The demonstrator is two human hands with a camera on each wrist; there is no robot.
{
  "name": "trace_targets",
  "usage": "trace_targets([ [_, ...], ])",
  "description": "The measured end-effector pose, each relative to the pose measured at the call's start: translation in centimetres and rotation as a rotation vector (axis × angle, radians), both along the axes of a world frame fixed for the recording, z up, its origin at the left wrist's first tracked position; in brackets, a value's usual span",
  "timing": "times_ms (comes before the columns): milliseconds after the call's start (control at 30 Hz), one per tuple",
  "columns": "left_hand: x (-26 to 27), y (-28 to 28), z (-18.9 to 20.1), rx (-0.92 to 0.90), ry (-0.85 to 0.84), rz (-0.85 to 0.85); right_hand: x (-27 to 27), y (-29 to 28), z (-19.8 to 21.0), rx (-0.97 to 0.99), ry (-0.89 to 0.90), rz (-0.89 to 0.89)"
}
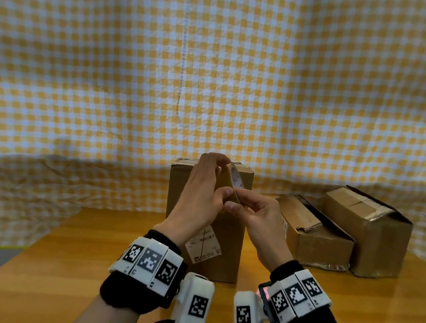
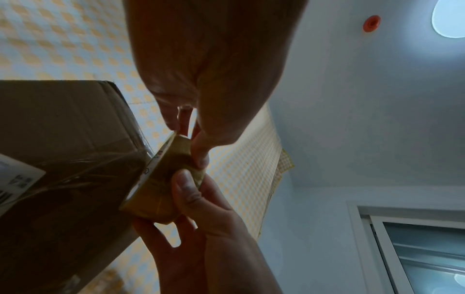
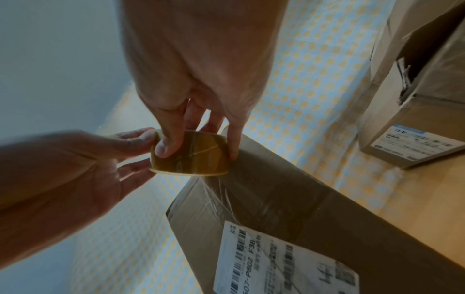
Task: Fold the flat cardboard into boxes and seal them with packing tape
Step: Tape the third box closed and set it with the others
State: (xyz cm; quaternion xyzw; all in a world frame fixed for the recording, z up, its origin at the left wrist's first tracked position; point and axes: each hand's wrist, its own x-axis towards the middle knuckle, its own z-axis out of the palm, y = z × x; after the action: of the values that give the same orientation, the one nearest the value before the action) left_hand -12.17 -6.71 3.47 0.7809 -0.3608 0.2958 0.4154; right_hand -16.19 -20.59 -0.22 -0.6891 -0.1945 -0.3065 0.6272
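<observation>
Tape roll (image 1: 233,184) pinched by both hands, seemingly just above upright box (image 1: 223,243).

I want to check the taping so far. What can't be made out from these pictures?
- Free end of the tape roll: head view, covered by the left hand and right hand.
- Top seam of the upright box: head view, behind both hands.
- Shipping label print: right wrist view, blurred, cut off by the bottom edge.
</observation>
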Motion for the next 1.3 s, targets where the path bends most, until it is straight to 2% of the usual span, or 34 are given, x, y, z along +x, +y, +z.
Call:
trace_targets([
  [233,0.0,0.0,-0.2,-0.121,-0.036,0.029,0.2,-0.4,0.0,0.001,0.013,-0.007],
  [400,0.5,0.9,1.3,-0.137,0.037,0.018,0.3,-1.0,0.0,-0.095,0.034,-0.047],
  [567,1.5,2.3,4.1,0.064,0.089,0.087,0.2,-1.2,0.5,-0.238,0.04,-0.088],
  [700,1.8,2.6,5.5,0.287,0.025,0.11,0.3,-1.1,0.9,-0.305,0.041,-0.146],
  [800,1.8,2.8,6.3,0.381,0.03,0.102,0.3,-1.0,0.9,-0.345,0.041,-0.155],
  [1133,1.7,2.9,5.7,0.447,0.137,-0.008,0.8,-1.1,0.9,-0.348,0.074,-0.145],
  [1233,1.3,3.0,4.5,0.405,0.102,-0.084,1.0,-1.6,1.1,-0.295,0.102,-0.155],
  [1300,1.3,3.0,3.7,0.304,0.083,-0.091,1.0,-1.8,1.1,-0.292,0.114,-0.146],
])
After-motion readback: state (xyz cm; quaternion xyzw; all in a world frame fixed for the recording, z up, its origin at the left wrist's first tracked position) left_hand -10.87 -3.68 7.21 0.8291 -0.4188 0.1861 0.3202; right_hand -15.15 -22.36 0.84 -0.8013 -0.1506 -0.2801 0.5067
